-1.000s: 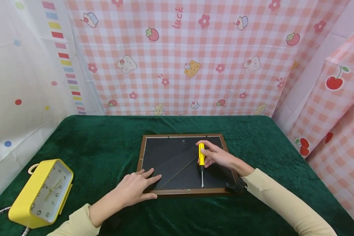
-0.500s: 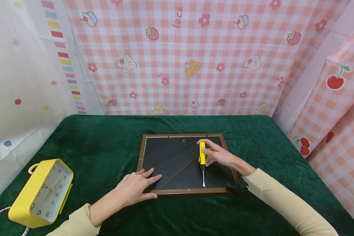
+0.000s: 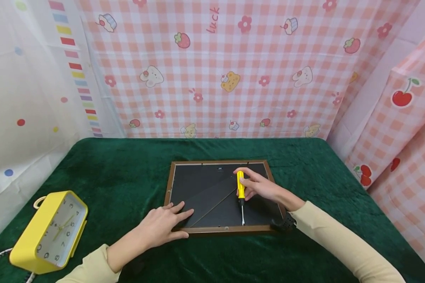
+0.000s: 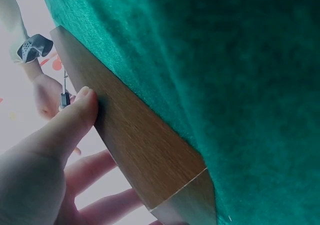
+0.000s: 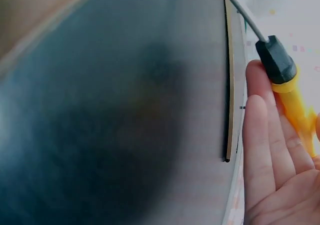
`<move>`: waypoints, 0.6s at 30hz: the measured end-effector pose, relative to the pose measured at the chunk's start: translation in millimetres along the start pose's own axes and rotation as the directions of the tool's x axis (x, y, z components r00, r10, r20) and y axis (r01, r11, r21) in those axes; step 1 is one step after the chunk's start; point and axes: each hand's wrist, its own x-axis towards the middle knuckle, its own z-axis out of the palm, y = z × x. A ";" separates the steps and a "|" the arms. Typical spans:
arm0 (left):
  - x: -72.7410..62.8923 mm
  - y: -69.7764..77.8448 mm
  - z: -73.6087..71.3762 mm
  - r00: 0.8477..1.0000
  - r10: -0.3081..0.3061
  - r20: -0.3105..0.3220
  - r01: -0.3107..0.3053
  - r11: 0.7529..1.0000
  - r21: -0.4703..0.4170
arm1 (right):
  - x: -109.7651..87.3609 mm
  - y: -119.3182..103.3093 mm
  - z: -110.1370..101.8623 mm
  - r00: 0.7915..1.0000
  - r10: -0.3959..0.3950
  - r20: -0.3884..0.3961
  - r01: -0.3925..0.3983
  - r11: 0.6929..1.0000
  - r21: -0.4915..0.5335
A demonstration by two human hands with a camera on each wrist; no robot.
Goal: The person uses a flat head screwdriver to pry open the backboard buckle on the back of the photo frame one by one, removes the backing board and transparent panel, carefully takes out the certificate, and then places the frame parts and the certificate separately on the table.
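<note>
A picture frame (image 3: 203, 188) lies face down, its brown wooden border around a black backing board. My left hand (image 3: 164, 224) rests spread on its near left corner, fingers over the board. In the left wrist view, the thumb touches the wooden side (image 4: 135, 130). My right hand (image 3: 262, 186) grips a screwdriver (image 3: 241, 184) by its yellow handle, shaft pointing down. Its tip is at the board's near edge, right of the middle; I cannot tell whether it touches a tab there. The right wrist view shows the yellow handle (image 5: 295, 110) against the fingers.
A yellow alarm clock (image 3: 46, 232) stands at the left on the green cloth (image 3: 120, 169), with a striped cord beside it. A thin strip (image 3: 212, 207) stands out diagonally on the backing board. Checked curtain (image 3: 205, 78) hangs behind the table.
The screwdriver shifted slightly right, its tip rising a little, then came back left to the near edge. The left hand and the picture frame stayed in place.
</note>
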 end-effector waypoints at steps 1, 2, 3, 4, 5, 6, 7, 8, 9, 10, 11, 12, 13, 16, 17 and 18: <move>0.0 0.0 0.0 1.000 0.000 -0.002 0.000 1.000 0.000 | 0.5 -0.6 0.0 1.000 -0.002 0.000 0.002 1.000 -0.007; 0.1 -0.1 -0.1 1.000 0.000 -0.004 0.000 1.000 0.000 | 0.7 -1.2 -0.1 1.000 -0.004 0.000 0.004 1.000 -0.011; 0.1 0.0 -0.2 1.000 0.001 -0.005 -0.001 1.000 -0.003 | 0.7 -1.4 -0.4 1.000 -0.003 0.000 0.003 1.000 -0.016; 0.1 0.0 -0.2 1.000 0.001 -0.004 -0.001 1.000 -0.004 | 0.4 -1.6 -0.6 1.000 -0.002 0.001 0.002 1.000 -0.017; 0.1 0.0 -0.3 1.000 0.001 -0.002 -0.001 1.000 -0.007 | 0.2 -1.7 -0.7 1.000 -0.002 0.002 0.002 1.000 -0.014; 0.0 0.1 -0.2 1.000 0.001 0.000 -0.001 1.000 -0.007 | -0.4 -1.8 -0.7 1.000 -0.002 0.003 0.002 1.000 -0.010; 0.0 0.2 -0.2 1.000 0.000 0.003 0.000 1.000 -0.008 | -1.0 -1.8 -0.6 1.000 -0.003 0.004 0.003 1.000 -0.006; 0.0 0.2 -0.1 1.000 0.001 0.004 -0.001 1.000 -0.009 | -1.7 -1.7 -0.5 1.000 -0.005 0.005 0.005 1.000 -0.001; -0.1 0.3 0.0 1.000 0.002 0.005 -0.002 1.000 -0.010 | -2.0 -1.5 -0.4 1.000 -0.007 0.007 0.007 1.000 0.004; -0.1 0.3 0.1 1.000 0.001 0.006 -0.001 1.000 -0.008 | -2.2 -1.4 -0.2 1.000 -0.010 0.008 0.010 1.000 0.009; -0.2 0.3 0.2 1.000 0.001 0.004 -0.001 1.000 -0.009 | -2.6 -1.7 0.1 1.000 -0.012 0.008 0.012 1.000 0.012; -0.2 0.3 0.3 1.000 0.001 0.003 -0.001 1.000 -0.007 | -2.8 -1.8 0.3 1.000 -0.013 0.008 0.013 1.000 0.014; -0.2 0.4 0.4 1.000 0.000 0.002 0.000 1.000 -0.006 | -3.0 -2.0 0.6 1.000 -0.014 0.008 0.014 1.000 0.017; -0.2 0.5 0.8 1.000 -0.004 0.005 0.004 1.000 0.000 | -4.1 -3.2 1.6 1.000 -0.014 0.009 0.014 1.000 0.019; -0.2 0.6 0.9 1.000 -0.004 0.006 0.004 1.000 0.003 | -5.1 -4.2 2.2 1.000 -0.020 0.007 0.020 1.000 0.014; -0.2 0.7 0.9 1.000 -0.005 0.008 0.005 1.000 0.005 | -6.3 -5.0 2.9 1.000 -0.031 0.002 0.031 1.000 0.001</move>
